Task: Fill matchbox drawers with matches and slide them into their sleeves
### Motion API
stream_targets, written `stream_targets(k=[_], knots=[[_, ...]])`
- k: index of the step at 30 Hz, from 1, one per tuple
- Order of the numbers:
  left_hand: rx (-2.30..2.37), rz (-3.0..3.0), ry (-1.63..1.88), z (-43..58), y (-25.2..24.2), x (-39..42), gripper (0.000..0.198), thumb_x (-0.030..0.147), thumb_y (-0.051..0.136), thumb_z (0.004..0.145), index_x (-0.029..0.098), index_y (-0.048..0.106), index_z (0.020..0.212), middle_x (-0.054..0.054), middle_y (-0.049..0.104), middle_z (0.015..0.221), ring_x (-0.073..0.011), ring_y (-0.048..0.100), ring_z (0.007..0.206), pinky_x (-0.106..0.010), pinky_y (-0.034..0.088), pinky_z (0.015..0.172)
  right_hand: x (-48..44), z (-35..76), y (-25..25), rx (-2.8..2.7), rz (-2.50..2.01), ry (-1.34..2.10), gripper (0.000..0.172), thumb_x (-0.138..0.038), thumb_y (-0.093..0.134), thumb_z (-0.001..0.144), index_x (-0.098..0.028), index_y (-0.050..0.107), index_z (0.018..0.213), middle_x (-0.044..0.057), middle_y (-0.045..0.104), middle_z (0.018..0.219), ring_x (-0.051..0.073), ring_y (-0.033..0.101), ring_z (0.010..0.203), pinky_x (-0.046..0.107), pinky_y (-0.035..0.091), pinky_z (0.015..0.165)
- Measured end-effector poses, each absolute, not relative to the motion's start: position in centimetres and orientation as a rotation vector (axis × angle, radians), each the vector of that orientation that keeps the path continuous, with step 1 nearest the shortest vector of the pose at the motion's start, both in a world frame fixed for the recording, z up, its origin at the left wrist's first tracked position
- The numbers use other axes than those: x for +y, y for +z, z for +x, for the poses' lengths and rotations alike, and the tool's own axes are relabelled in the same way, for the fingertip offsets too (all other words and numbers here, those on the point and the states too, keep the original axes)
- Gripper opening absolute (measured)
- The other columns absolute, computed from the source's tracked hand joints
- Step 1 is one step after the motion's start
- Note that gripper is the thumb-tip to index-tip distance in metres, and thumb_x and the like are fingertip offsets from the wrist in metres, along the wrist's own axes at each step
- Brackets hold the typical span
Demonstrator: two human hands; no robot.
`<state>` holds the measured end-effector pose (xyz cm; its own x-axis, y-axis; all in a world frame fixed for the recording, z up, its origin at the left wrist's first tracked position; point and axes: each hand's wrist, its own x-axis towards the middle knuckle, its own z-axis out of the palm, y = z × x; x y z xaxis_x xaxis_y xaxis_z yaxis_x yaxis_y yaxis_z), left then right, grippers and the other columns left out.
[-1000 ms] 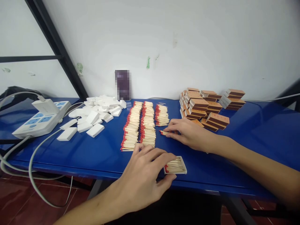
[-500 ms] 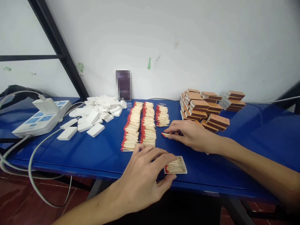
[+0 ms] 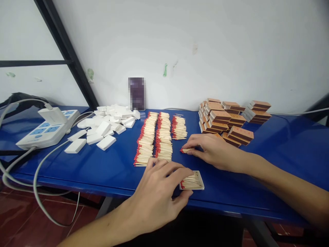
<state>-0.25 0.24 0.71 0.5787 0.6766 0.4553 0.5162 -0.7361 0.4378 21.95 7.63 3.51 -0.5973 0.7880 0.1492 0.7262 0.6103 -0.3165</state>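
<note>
My left hand (image 3: 159,193) grips a small white matchbox tray (image 3: 202,185) near the table's front edge, fingers along its far side and thumb at its near side. Red-tipped matches (image 3: 191,182) lie inside the tray, heads toward my palm. Between the thumb and fingers of my right hand (image 3: 213,151) is a small bunch of matches (image 3: 185,150), their red heads pointing left. Beyond my hands, loose matches lie in two long rows (image 3: 147,137) (image 3: 164,137) and one shorter row (image 3: 180,127).
White empty-looking trays (image 3: 106,141) are heaped at the left, next to a power strip (image 3: 48,128) with cables. Brown matchboxes (image 3: 218,116) stand stacked at the right. A pixelated dark phone-like object (image 3: 137,94) leans on the wall. The blue table (image 3: 108,175) ends in front.
My right hand has drawn slightly to the right, with the bunch of matches tucked more evenly in its pinch. The left hand and tray stay nearly still; the view shifts a little.
</note>
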Motion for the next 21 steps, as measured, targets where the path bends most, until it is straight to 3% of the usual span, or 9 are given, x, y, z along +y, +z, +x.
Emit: stream_targets(k=[7, 21], knots=[[1.037, 2.529, 0.961, 0.02, 0.58, 0.26, 0.029, 0.015, 0.069, 0.085, 0.025, 0.061, 0.112, 0.002, 0.071, 0.107, -0.0199, 0.063, 0.097, -0.037, 0.035, 0.087, 7.59, 22.11, 3.22, -2.613, -1.181, 0.254, 0.023, -0.022, 0.050, 0.092, -0.020, 0.072, 0.098, 0.008, 0.071, 0.097, 0.020, 0.067, 0.087, 0.032, 0.051, 0.077], [1.051, 2.523, 0.937, -0.10, 0.80, 0.35, 0.027, 0.015, 0.069, 0.086, 0.024, 0.062, 0.110, 0.003, 0.072, 0.104, -0.0201, 0.063, 0.095, -0.037, 0.036, 0.086, 8.04, 22.08, 3.34, -2.568, -1.289, 0.290, 0.016, -0.022, 0.060, 0.082, -0.022, 0.074, 0.089, 0.002, 0.075, 0.085, 0.017, 0.066, 0.074, 0.027, 0.049, 0.067]])
